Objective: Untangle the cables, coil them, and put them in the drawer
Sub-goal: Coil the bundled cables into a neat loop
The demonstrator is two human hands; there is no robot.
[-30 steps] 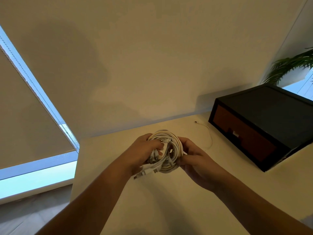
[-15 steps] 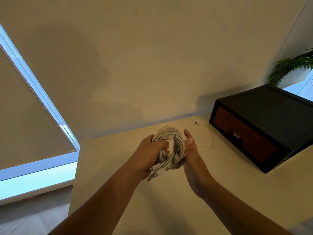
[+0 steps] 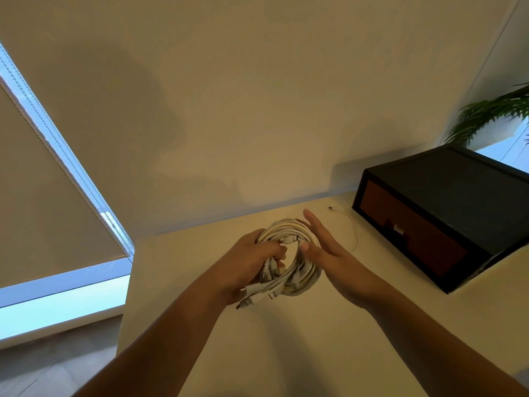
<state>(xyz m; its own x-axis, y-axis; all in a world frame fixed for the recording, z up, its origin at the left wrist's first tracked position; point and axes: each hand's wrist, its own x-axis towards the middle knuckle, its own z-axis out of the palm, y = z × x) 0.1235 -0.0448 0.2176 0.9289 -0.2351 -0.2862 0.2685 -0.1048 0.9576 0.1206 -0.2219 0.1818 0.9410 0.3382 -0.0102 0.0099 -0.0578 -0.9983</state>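
So the coil of white cables is up in the air over the middle of the worktop, held between both hands. It's several loops stacked into one fat ring, with a few plugs poking out at the near left.

The left hand does the real holding. Its grip is clamped on the coil, with the fingers hooked through the middle of the ring and curled round the left side. My guess is that's to stop the loops springing apart.

The right hand isn't gripping at all. Its fingers are straight and apart, and the palm and thumb are pressed flat on the right side of the ring, like it's squaring the loops up or steadying them.

One thin loose cable lies on the worktop just beyond the right hand, so I'd say not everything is coiled yet.

Far right sits a black box with a brown drawer, and the drawer looks shut. That's the snag as I see it. Both hands are on the coil, so one has to let go to pull the drawer out. The loose cable is also trailing right by the drawer front.

Further out there's a bare wall, a blind on the left and a plant behind the box. None of it is in the way.
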